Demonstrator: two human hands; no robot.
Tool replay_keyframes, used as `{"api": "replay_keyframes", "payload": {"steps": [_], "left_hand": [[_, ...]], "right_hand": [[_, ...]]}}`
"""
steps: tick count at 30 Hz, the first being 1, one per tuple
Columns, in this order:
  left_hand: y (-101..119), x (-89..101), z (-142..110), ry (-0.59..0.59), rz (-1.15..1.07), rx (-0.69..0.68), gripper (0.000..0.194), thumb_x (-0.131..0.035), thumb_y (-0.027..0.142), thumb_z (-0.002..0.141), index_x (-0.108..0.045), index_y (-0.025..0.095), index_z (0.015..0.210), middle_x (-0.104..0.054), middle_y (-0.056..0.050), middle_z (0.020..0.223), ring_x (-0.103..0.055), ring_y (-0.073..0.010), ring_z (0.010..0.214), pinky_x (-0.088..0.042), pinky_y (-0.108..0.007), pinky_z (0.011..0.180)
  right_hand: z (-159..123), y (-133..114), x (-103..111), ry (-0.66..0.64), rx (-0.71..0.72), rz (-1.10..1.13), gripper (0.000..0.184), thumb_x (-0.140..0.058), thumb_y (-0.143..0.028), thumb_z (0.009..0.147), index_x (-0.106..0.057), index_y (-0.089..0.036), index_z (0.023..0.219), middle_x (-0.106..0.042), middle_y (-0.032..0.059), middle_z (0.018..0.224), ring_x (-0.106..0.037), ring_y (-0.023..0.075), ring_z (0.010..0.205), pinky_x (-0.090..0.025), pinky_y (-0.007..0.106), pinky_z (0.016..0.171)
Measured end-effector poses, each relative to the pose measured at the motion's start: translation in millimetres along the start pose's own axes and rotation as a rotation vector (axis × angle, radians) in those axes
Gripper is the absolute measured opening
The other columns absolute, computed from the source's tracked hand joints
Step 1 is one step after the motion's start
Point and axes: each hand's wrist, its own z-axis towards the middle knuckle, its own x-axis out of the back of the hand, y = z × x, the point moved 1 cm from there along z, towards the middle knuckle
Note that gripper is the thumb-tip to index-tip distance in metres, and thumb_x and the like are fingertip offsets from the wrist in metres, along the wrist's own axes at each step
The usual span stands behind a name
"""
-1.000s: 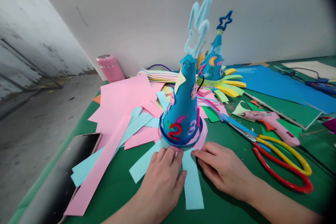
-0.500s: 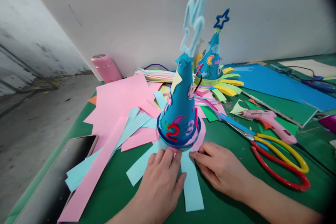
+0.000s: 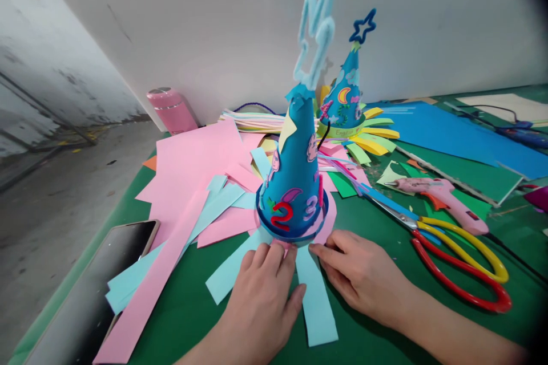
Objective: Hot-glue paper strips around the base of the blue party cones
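A blue cone party hat [image 3: 295, 182] with a red "2", stickers and a light blue pipe-cleaner top stands upright on the green table [image 3: 377, 228]. Light blue paper strips [image 3: 317, 302] and pink ones fan out from under its rim. My left hand [image 3: 263, 291] lies flat with fingers stretched, fingertips pressing a strip at the hat's front rim. Beside it, my right hand [image 3: 363, 276] rests with fingers together, its fingertips at the rim's right front, touching a pink strip.
A second decorated hat [image 3: 349, 97] on yellow and green strips stands behind. Red-and-yellow scissors [image 3: 454, 251] and a pink glue gun [image 3: 436, 194] lie to the right. A phone [image 3: 98, 279] sits at the left edge, pink paper sheets [image 3: 192, 165] and a pink bottle [image 3: 169, 108] beyond.
Both hands have stayed at the hat's front rim. The hat and its strips shifted very slightly; the view tilted a little.
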Motion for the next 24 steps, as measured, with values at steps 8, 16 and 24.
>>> {"api": "replay_keyframes", "payload": {"steps": [8, 16, 24], "left_hand": [[-0.7, -1.3, 0.4, 0.023, -0.016, -0.010, 0.036, -0.037, 0.029, 0.083, -0.045, 0.016, 0.116, -0.050, -0.010, 0.101, -0.045, -0.0251, 0.085, -0.040, -0.042, 0.072], [2.6, -2.8, -1.6, 0.054, 0.057, -0.015, 0.036, -0.038, 0.029, 0.083, -0.045, 0.016, 0.116, -0.051, -0.010, 0.098, -0.045, -0.0249, 0.083, -0.039, -0.041, 0.071], [3.2, -0.9, -2.2, 0.033, 0.093, -0.045, 0.036, -0.035, 0.029, 0.084, -0.043, 0.021, 0.119, -0.050, -0.010, 0.098, -0.045, -0.0242, 0.082, -0.039, -0.040, 0.069]], "right_hand": [[0.2, 0.8, -1.7, -0.030, -0.022, 0.050, 0.027, -0.035, -0.022, 0.087, -0.055, -0.020, 0.105, -0.050, 0.0061, 0.082, -0.048, 0.0156, 0.076, -0.039, 0.027, 0.064], [-1.0, 1.6, -3.3, -0.028, -0.024, 0.055, 0.025, -0.035, -0.023, 0.087, -0.054, -0.021, 0.103, -0.050, 0.0057, 0.082, -0.048, 0.0156, 0.078, -0.039, 0.027, 0.066], [-0.9, 3.8, -2.6, -0.018, -0.010, 0.062, 0.025, -0.035, -0.024, 0.087, -0.054, -0.021, 0.103, -0.052, 0.0059, 0.084, -0.049, 0.0160, 0.080, -0.039, 0.028, 0.068]]}}
